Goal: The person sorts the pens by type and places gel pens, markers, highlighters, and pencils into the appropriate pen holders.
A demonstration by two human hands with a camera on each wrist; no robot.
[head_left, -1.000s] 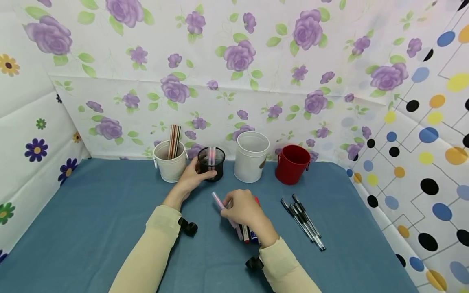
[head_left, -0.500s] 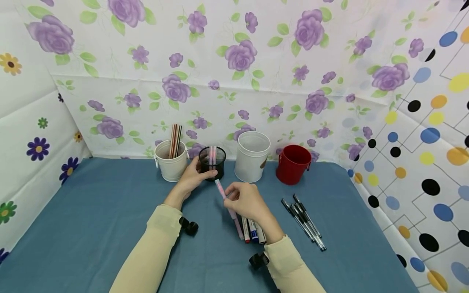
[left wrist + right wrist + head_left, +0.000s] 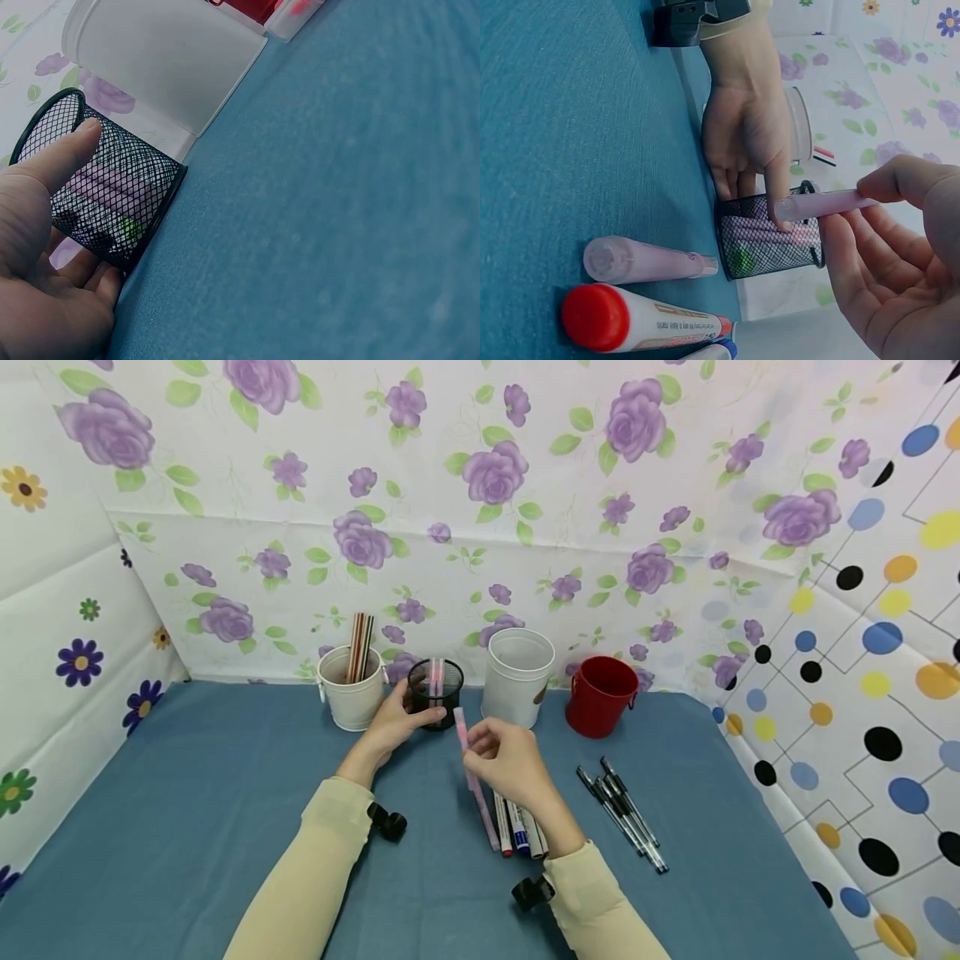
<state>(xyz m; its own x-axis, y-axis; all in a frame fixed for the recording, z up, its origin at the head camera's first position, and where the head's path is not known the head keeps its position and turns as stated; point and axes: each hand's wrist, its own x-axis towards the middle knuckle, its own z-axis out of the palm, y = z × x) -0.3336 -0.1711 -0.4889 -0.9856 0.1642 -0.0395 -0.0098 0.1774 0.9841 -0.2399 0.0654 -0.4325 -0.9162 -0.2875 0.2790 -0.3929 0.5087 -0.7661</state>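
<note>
My left hand grips a black mesh pen holder, thumb across its near side and fingers round the far left. Two pink highlighters stand inside the holder. Between thumb and fingers, my right hand pinches another pink highlighter, lifted off the table just right of the holder. Below that hand lies one more pink highlighter, beside a red-capped marker and a blue-capped marker. The right hand partly hides this row in the head view.
A cream bucket with several striped sticks stands left of the mesh holder. To its right are a taller white bucket and a red bucket. Several black gel pens lie on the blue cloth at right.
My right hand has lifted the pink highlighter from beside the markers, moving it up and forward toward the mesh pen holder and tipping it more upright. The left hand keeps its grip.
</note>
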